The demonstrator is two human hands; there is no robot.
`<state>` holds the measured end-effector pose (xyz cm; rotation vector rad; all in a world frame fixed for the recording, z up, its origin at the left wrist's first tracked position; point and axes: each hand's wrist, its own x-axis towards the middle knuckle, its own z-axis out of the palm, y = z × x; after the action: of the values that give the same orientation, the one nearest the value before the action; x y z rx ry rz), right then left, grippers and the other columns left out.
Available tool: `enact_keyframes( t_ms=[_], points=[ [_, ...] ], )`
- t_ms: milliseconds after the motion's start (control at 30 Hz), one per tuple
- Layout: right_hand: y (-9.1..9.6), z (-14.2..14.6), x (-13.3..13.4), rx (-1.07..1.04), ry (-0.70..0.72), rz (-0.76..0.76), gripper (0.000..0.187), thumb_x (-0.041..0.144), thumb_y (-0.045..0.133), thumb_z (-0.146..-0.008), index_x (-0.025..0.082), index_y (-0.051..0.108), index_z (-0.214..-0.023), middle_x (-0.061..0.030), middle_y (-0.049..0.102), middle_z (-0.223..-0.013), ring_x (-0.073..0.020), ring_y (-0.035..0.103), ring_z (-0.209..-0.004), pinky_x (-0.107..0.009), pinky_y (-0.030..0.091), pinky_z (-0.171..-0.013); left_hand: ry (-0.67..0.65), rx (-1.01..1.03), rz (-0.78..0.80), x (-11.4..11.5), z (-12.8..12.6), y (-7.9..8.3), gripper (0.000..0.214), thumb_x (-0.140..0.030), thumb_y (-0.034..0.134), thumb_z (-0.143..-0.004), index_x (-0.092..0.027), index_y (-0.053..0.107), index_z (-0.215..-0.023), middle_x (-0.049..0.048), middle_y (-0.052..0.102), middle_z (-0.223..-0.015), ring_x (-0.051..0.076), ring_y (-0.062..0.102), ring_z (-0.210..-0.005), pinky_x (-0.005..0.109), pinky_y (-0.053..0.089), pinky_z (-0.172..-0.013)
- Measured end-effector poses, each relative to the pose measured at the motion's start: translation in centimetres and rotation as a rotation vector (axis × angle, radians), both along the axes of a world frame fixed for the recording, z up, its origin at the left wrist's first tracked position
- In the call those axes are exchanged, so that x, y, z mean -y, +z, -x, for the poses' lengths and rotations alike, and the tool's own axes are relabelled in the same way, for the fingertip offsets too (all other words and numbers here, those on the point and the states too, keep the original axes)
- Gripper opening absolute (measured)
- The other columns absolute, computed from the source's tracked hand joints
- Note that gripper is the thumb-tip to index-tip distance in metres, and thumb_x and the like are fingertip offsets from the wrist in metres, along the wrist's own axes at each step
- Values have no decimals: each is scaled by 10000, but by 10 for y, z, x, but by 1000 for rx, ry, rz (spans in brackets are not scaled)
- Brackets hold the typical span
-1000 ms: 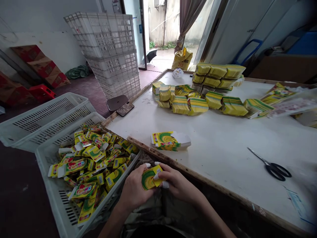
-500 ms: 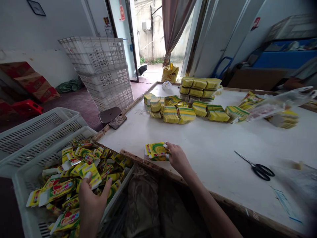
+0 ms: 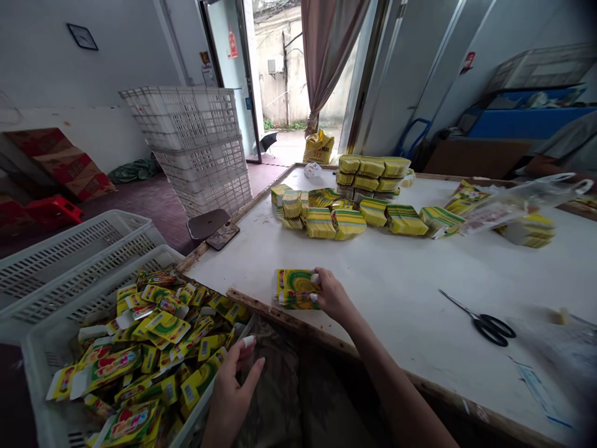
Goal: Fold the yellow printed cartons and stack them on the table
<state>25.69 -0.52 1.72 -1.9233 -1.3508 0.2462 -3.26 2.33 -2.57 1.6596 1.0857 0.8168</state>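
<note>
My right hand point(image 3: 332, 300) is closed on the right end of a small stack of flat yellow-green printed cartons point(image 3: 295, 287), at the near edge of the white table point(image 3: 373, 267). My left hand point(image 3: 237, 382) hovers by the right rim of a white plastic crate point(image 3: 192, 423). Its thumb and fingers are apart, with nothing between them. Many loose small yellow cartons point(image 3: 163, 326) fill that crate, some with white end flaps sticking out.
Bundled carton stacks point(image 3: 336, 223) stand across the table's far side. Black-handled scissors point(image 3: 494, 328) lie at right, near clear plastic point(image 3: 555, 336). A phone point(image 3: 224, 235) rests at the left corner. Stacked white crates point(image 3: 196, 143) stand behind. Another person's sleeve point(image 3: 566, 143) shows far right.
My left hand has moved right, from over the loose cartons to the crate's rim. My right hand still grips the cartons at the table edge. The view has tilted up slightly.
</note>
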Motion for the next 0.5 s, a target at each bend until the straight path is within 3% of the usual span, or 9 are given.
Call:
enact_keyframes(
  t_ms=[133, 233, 333, 400, 500],
  points=[
    [15, 18, 8, -181, 9, -116, 454, 70, 550, -701, 212, 410, -1109, -15, 535, -873, -148, 558, -752, -280, 497, -707, -39, 176, 141, 15, -16, 6, 488, -445, 685, -740, -189, 570, -1140, 114, 649, -1131, 248, 614, -1021, 346, 516, -848],
    [23, 62, 21, -453, 144, -221, 488, 62, 557, -671, 239, 440, -1111, 6, 555, -864, -129, 542, -694, -251, 471, -634, 23, 609, 221, 25, -36, 16, 675, -554, 708, -663, -220, 528, -1221, 120, 593, -1230, 282, 565, -1112, 338, 522, -834],
    [17, 119, 35, -666, 338, -198, 494, 1, 529, -608, 245, 497, -1037, 45, 547, -765, -111, 500, -640, -218, 415, -575, 178, 957, 375, 25, -51, 33, 602, -632, 656, -648, -213, 608, -1078, 93, 653, -1027, 280, 604, -1006, 366, 532, -810],
    [9, 148, 44, -815, 372, -215, 464, 44, 572, -645, 246, 504, -1057, 39, 541, -802, -112, 494, -667, -218, 409, -587, 296, 1047, 501, 22, -55, 46, 514, -636, 629, -656, -195, 640, -919, 60, 644, -835, 243, 630, -824, 353, 547, -713],
    [1, 166, 53, -851, 386, -175, 351, 81, 626, -660, 227, 553, -971, 39, 526, -783, -118, 466, -693, -224, 393, -621, 331, 1076, 556, 18, -55, 53, 482, -653, 636, -626, -180, 598, -714, 4, 547, -648, 158, 553, -603, 280, 518, -572]
  ],
)
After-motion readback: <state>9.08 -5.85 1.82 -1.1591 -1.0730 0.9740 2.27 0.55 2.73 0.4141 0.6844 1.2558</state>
